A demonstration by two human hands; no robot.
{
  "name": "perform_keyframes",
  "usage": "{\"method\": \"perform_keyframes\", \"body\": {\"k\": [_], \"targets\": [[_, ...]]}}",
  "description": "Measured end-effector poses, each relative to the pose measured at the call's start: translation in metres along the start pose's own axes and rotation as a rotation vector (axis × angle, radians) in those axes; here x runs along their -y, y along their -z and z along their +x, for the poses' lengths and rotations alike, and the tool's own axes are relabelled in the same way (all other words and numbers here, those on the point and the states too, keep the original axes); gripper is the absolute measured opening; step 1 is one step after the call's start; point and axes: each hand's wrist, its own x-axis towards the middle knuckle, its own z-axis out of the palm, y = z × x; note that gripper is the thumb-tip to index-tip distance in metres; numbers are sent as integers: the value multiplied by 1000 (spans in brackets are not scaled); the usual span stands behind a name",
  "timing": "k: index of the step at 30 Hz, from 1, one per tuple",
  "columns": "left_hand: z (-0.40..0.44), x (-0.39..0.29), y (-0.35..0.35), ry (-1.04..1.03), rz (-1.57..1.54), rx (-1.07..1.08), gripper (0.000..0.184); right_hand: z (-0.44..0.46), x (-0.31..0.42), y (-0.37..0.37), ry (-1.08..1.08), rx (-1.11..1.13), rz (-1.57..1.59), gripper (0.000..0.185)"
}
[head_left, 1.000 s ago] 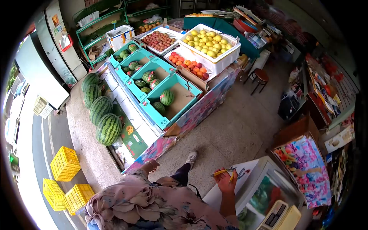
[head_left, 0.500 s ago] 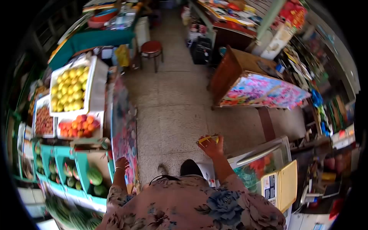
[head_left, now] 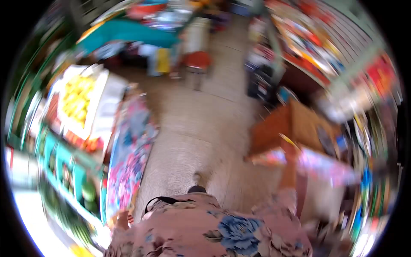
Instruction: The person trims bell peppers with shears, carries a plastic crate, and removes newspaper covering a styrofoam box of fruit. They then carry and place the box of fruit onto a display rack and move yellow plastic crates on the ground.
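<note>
My right hand (head_left: 291,150) is stretched forward, in front of the wooden cabinet (head_left: 274,128) with the flowered cloth on its side. Its fingers are closed on a small, flat yellow object (head_left: 286,138), whose kind I cannot make out through the blur. Low at my left side, my left hand (head_left: 123,220) is smeared by motion and partly covered by my sleeve. It is nearest the flower-patterned panel (head_left: 124,171) of the fruit stand, and its fingers do not show clearly.
Yellow fruit (head_left: 78,100) fills a white box on the left, above orange-red fruit (head_left: 90,143). Watermelons (head_left: 89,191) sit in turquoise bins. A red stool (head_left: 198,61) stands on the tiled floor (head_left: 188,124) ahead. Goods cover a table (head_left: 295,43) at upper right.
My view has swung and I have moved forward, nearer the cabinet. My right hand has reached further out to the right with the yellow object. The white chest at lower right has left the view.
</note>
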Motion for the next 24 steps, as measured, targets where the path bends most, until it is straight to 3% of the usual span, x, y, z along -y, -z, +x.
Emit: {"method": "perform_keyframes", "body": {"k": [1,3,9,12,15,17,19,22,24], "targets": [[3,33,10,-174,39,67,26,4,-4,4,-42,-32,-50,44],[-70,41,-11,-350,1,58,22,20,3,22,-107,-82,-174,42],[-116,14,-101,-294,-49,49,14,85,-3,32,-223,-184,-659,35],[-142,-4,-135,-437,40,30,32,99,-33,12,-307,-142,-847,31],[-157,-2,-146,-459,-6,53,36,97,-80,-18,-469,-4,-978,27],[-150,16,-145,-451,-62,39,35,69,-138,-48,-642,211,-1079,25],[-138,53,-135,-467,-273,-178,34,-7,-201,-96,-697,497,-1369,22],[-151,125,-109,-242,-415,-272,29,-106,-278,-139,-612,1310,-1521,24],[-142,189,-106,-74,-588,-336,26,-166,-313,-167,-685,1507,-1444,22]]}}
